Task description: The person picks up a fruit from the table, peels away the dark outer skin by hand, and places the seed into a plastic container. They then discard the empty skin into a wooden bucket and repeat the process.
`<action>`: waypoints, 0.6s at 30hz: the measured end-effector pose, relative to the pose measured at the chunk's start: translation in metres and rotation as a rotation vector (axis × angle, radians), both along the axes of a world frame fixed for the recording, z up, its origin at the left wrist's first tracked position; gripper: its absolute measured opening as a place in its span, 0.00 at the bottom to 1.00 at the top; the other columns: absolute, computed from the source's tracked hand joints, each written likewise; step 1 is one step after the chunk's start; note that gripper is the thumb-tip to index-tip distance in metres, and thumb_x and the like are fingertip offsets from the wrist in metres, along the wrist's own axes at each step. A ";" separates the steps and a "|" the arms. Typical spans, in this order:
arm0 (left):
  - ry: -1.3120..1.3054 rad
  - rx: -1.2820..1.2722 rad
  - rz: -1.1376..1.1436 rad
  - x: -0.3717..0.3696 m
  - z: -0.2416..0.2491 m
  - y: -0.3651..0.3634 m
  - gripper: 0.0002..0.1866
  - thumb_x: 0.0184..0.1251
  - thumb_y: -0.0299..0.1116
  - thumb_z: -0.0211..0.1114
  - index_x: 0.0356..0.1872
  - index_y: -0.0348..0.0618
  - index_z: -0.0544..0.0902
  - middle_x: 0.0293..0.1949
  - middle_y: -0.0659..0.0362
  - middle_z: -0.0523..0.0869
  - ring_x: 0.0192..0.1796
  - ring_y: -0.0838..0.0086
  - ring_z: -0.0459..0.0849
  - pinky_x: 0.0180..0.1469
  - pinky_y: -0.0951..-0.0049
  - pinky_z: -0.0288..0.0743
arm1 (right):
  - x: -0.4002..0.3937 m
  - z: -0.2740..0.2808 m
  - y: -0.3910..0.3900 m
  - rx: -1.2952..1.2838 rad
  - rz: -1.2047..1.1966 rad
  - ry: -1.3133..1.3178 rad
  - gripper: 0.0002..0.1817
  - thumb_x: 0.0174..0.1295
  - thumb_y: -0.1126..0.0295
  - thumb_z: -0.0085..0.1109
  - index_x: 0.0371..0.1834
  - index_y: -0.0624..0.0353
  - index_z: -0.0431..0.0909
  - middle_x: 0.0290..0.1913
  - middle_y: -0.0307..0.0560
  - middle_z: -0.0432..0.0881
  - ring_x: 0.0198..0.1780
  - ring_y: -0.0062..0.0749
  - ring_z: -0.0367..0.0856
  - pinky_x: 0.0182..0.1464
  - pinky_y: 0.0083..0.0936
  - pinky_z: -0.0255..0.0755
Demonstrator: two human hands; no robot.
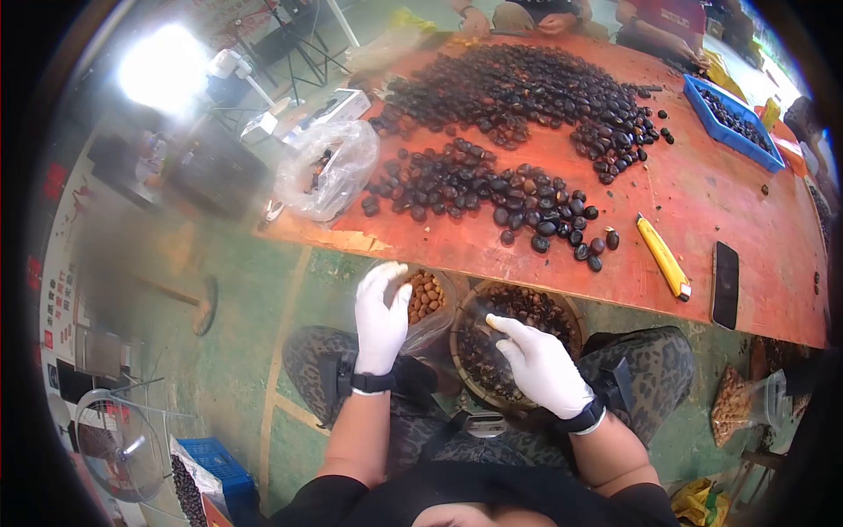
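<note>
My left hand (381,312), in a white glove, hovers at the rim of a clear bag of peeled tan nuts (426,297) between my knees; its fingers are curled and I cannot see anything in them. My right hand (537,362), also gloved, reaches over a round basket of dark shells (518,307) on my lap, fingers extended and pinched toward the left. On the red table (702,202) lies a near heap of dark chestnuts (492,193) and a larger heap (536,88) behind it.
A yellow utility knife (664,257) and a black phone (725,285) lie at the table's right front. A clear plastic bag (325,167) sits at the left corner, a blue crate of chestnuts (733,119) far right. Other people's hands (518,19) work at the far edge.
</note>
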State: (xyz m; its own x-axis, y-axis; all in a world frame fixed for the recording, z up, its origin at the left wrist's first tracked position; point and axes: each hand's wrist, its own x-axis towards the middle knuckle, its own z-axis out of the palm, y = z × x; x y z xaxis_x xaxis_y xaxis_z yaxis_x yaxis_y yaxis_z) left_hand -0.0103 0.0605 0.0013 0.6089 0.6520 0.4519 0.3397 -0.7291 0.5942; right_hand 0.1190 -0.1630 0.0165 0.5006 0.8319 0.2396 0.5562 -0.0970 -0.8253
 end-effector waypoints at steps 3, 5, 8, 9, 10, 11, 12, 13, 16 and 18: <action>-0.055 0.072 0.047 0.025 0.014 0.012 0.16 0.57 0.27 0.67 0.48 0.40 0.81 0.47 0.53 0.83 0.52 0.62 0.80 0.55 0.66 0.71 | 0.000 -0.011 -0.001 -0.196 0.014 -0.181 0.21 0.63 0.68 0.56 0.60 0.53 0.73 0.33 0.55 0.81 0.34 0.49 0.82 0.35 0.38 0.76; -0.085 0.070 0.099 0.050 0.018 0.019 0.17 0.55 0.31 0.70 0.46 0.39 0.81 0.46 0.50 0.83 0.53 0.56 0.78 0.58 0.60 0.70 | -0.002 -0.012 -0.002 -0.303 0.042 -0.237 0.22 0.63 0.67 0.57 0.61 0.55 0.71 0.32 0.56 0.81 0.34 0.49 0.83 0.34 0.40 0.76; 0.023 0.097 0.211 0.082 0.014 0.032 0.20 0.53 0.35 0.72 0.45 0.39 0.79 0.44 0.50 0.82 0.50 0.56 0.78 0.53 0.60 0.71 | -0.004 -0.009 0.000 -0.451 0.072 -0.228 0.23 0.63 0.67 0.57 0.59 0.60 0.67 0.32 0.58 0.82 0.34 0.53 0.83 0.34 0.43 0.76; 0.047 0.154 0.236 0.089 0.012 0.036 0.20 0.52 0.37 0.73 0.43 0.39 0.78 0.42 0.51 0.83 0.48 0.56 0.79 0.51 0.59 0.72 | -0.004 -0.009 0.001 -0.476 0.064 -0.222 0.22 0.62 0.67 0.58 0.57 0.61 0.66 0.31 0.57 0.82 0.33 0.54 0.83 0.33 0.43 0.76; 0.060 0.131 0.239 0.093 0.009 0.039 0.20 0.52 0.37 0.73 0.43 0.40 0.78 0.42 0.51 0.83 0.48 0.56 0.79 0.51 0.59 0.72 | -0.003 -0.010 0.001 -0.501 0.056 -0.215 0.21 0.62 0.66 0.58 0.55 0.62 0.65 0.29 0.57 0.82 0.31 0.54 0.82 0.31 0.43 0.76; 0.075 0.108 0.242 0.095 0.006 0.041 0.20 0.52 0.37 0.73 0.43 0.40 0.78 0.41 0.51 0.83 0.47 0.56 0.80 0.51 0.59 0.72 | -0.004 -0.016 0.000 -0.437 0.015 -0.263 0.17 0.62 0.66 0.58 0.47 0.61 0.64 0.26 0.56 0.81 0.28 0.53 0.82 0.29 0.43 0.75; 0.091 0.087 0.246 0.097 0.004 0.043 0.20 0.52 0.37 0.73 0.43 0.40 0.78 0.41 0.51 0.83 0.47 0.55 0.80 0.51 0.59 0.72 | -0.002 -0.019 -0.001 -0.425 0.001 -0.307 0.15 0.62 0.66 0.58 0.45 0.61 0.66 0.25 0.54 0.80 0.26 0.50 0.82 0.27 0.41 0.75; 0.070 0.103 0.248 0.098 0.001 0.044 0.18 0.53 0.36 0.72 0.42 0.41 0.78 0.39 0.51 0.84 0.46 0.55 0.80 0.50 0.58 0.72 | 0.000 -0.021 -0.002 -0.413 -0.012 -0.350 0.14 0.62 0.66 0.57 0.44 0.61 0.67 0.23 0.53 0.79 0.25 0.47 0.82 0.25 0.38 0.75; 0.021 0.144 0.210 0.094 -0.001 0.040 0.16 0.54 0.32 0.70 0.44 0.40 0.79 0.41 0.51 0.83 0.46 0.58 0.81 0.49 0.61 0.74 | 0.005 -0.025 -0.004 -0.472 -0.027 -0.461 0.09 0.62 0.69 0.54 0.41 0.60 0.70 0.22 0.50 0.79 0.24 0.43 0.83 0.23 0.35 0.75; -0.124 -0.002 0.103 0.089 0.008 0.020 0.17 0.55 0.27 0.68 0.47 0.39 0.79 0.43 0.53 0.83 0.47 0.64 0.82 0.51 0.66 0.74 | 0.007 -0.025 -0.004 -0.521 -0.051 -0.509 0.06 0.61 0.71 0.52 0.39 0.60 0.70 0.21 0.49 0.79 0.24 0.42 0.83 0.23 0.34 0.75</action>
State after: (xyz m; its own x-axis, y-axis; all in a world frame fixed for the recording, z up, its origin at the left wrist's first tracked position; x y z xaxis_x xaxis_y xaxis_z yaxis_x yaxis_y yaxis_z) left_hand 0.0782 0.0808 0.0094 0.4780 0.7095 0.5179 0.3367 -0.6925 0.6380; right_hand 0.1260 -0.1670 -0.0084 0.4741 0.8799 0.0324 0.8430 -0.4429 -0.3054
